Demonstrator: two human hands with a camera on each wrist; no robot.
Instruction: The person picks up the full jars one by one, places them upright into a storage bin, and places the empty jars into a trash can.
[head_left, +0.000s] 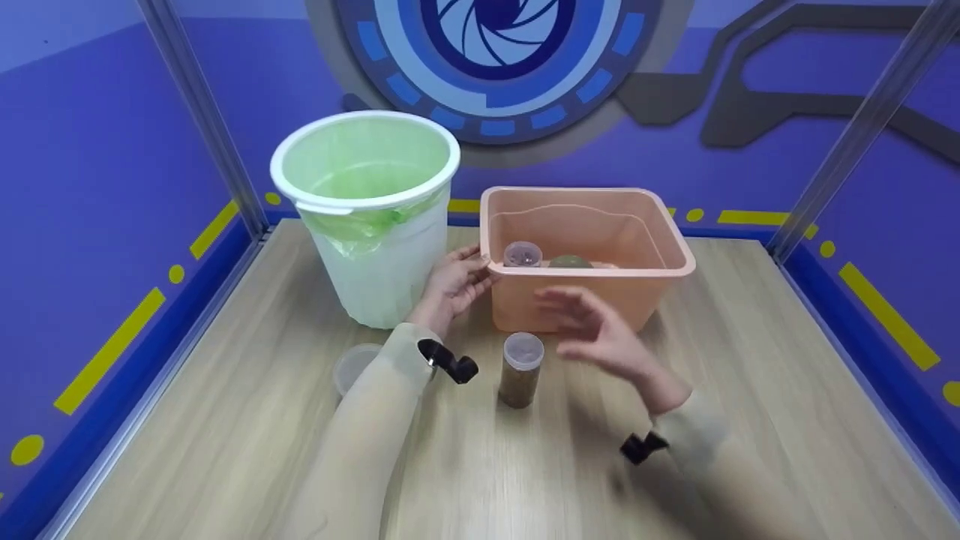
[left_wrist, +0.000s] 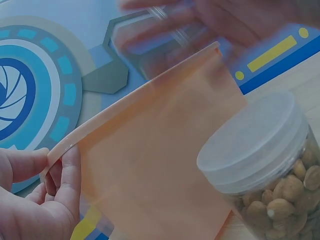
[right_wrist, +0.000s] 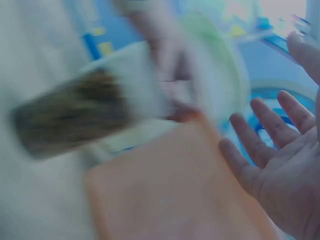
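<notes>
My left hand [head_left: 452,286] pinches the left front corner of an orange plastic bin's rim [head_left: 592,272], thumb on top and fingers beneath, as the left wrist view [left_wrist: 37,195] shows. My right hand [head_left: 600,337] is blurred, held in the air before the bin with fingers spread and nothing in them. Between the hands, a clear jar [head_left: 519,384] of brown nuts with a translucent lid stands upright on the table. Inside the bin are a clear-topped container [head_left: 523,255] and a rounded greenish thing [head_left: 570,262], both partly hidden by the front wall.
A tall white bucket [head_left: 375,277] lined with a green bag stands left of the bin. A translucent round container or lid [head_left: 352,367] lies partly behind my left forearm. Purple printed walls with metal corner posts [head_left: 202,112] enclose the wooden table [head_left: 225,420].
</notes>
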